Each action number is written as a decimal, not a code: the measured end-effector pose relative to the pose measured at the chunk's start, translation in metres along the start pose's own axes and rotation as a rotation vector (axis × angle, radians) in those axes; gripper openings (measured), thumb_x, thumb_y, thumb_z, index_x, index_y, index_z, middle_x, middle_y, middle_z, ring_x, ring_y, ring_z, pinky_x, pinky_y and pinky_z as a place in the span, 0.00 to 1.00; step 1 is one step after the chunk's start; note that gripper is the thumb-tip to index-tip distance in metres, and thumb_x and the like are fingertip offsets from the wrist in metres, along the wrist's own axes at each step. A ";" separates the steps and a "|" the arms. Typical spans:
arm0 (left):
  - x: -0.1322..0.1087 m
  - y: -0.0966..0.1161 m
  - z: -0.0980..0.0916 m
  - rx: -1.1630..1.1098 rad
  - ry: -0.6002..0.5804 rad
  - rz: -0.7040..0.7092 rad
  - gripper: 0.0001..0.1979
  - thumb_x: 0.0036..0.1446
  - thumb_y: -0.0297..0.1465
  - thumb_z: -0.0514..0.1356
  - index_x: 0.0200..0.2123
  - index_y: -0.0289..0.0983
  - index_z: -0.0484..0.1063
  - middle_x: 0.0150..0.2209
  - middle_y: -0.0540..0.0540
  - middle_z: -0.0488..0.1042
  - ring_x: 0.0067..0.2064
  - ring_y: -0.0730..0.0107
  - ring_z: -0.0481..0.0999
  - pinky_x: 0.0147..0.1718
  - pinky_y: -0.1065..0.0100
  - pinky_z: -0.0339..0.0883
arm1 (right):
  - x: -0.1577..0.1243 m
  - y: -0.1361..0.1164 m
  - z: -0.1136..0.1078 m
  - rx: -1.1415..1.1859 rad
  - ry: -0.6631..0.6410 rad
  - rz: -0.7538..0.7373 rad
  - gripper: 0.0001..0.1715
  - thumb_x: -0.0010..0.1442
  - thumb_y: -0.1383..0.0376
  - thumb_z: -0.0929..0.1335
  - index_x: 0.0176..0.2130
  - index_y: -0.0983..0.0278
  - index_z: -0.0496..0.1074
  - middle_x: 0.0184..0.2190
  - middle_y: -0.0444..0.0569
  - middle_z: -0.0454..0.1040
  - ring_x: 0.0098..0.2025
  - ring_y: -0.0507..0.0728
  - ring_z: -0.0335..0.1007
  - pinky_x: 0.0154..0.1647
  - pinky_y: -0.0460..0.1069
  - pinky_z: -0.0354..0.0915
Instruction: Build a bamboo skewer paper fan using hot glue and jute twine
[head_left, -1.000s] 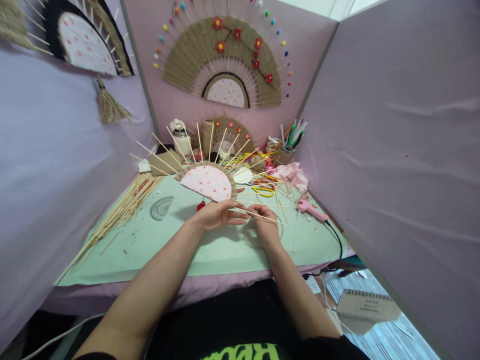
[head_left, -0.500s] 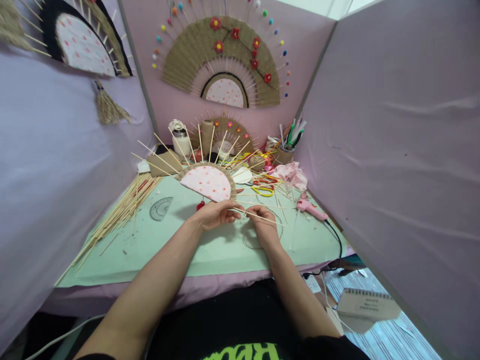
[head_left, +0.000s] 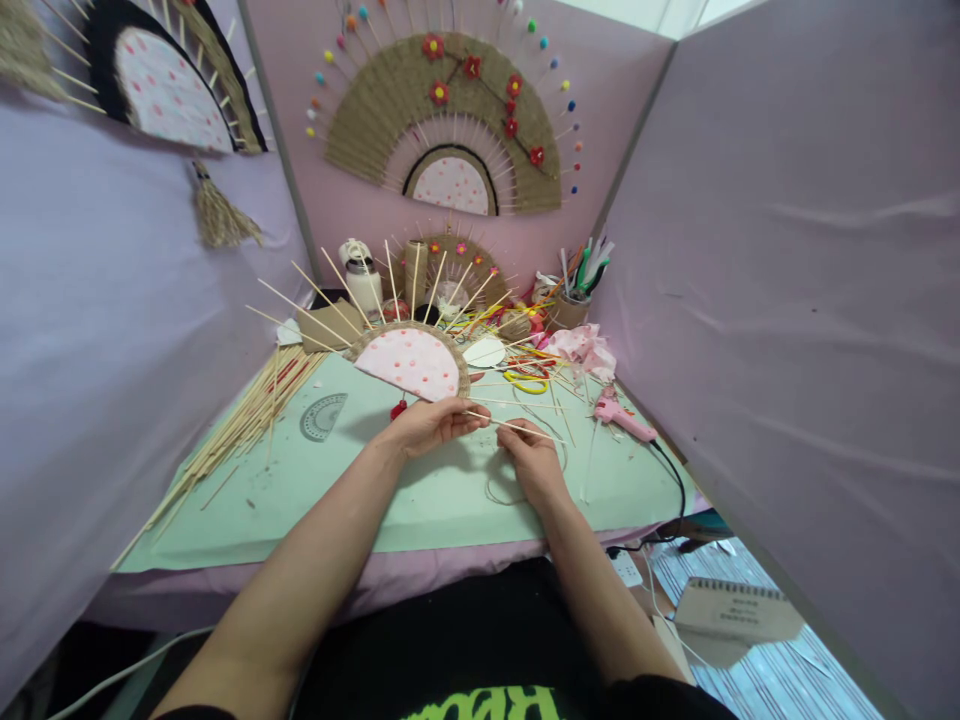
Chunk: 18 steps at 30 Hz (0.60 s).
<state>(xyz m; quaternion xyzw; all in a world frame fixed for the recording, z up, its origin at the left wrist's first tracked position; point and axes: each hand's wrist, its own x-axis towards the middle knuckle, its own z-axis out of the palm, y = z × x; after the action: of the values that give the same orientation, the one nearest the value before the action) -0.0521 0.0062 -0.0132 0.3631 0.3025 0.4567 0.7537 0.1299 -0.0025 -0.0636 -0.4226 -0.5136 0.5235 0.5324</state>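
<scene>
Above the pale green mat (head_left: 300, 500), the left hand (head_left: 431, 425) pinches the pink dotted half-round spoked fan (head_left: 409, 362), raised slightly since; the right hand (head_left: 534, 462), curled, grip unclear, has slipped back beneath a thin wooden skewer (head_left: 517, 428); lilac partitions (head_left: 787, 250) surround.

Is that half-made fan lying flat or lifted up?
Lifted and tilted: the left hand grips the fan by its lower edge, its shadow falls on the green mat, while the right hand pinches one stick.
</scene>
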 end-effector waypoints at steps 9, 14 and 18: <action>0.002 -0.001 0.000 -0.003 0.056 0.030 0.07 0.55 0.22 0.58 0.34 0.27 0.76 0.35 0.39 0.78 0.35 0.72 0.78 0.39 0.75 0.73 | -0.009 -0.004 0.007 0.093 -0.142 0.086 0.18 0.49 0.52 0.72 0.31 0.63 0.75 0.19 0.41 0.65 0.20 0.48 0.54 0.24 0.46 0.53; 0.001 -0.001 0.001 -0.020 0.044 0.028 0.08 0.56 0.21 0.57 0.34 0.27 0.76 0.34 0.40 0.78 0.35 0.73 0.78 0.39 0.75 0.73 | -0.009 -0.004 0.013 0.084 -0.157 0.082 0.15 0.51 0.54 0.71 0.31 0.63 0.75 0.17 0.40 0.63 0.21 0.48 0.55 0.23 0.45 0.51; 0.000 -0.001 0.002 -0.013 0.006 0.019 0.13 0.56 0.21 0.55 0.44 0.27 0.74 0.34 0.41 0.79 0.35 0.73 0.78 0.39 0.76 0.73 | -0.005 -0.003 0.015 0.045 -0.135 0.078 0.14 0.50 0.55 0.71 0.29 0.64 0.74 0.17 0.39 0.63 0.20 0.48 0.55 0.24 0.45 0.50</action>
<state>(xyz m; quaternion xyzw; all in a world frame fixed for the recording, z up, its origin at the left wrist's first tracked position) -0.0503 0.0049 -0.0129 0.3596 0.2981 0.4669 0.7509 0.1158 -0.0092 -0.0592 -0.3938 -0.5196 0.5826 0.4853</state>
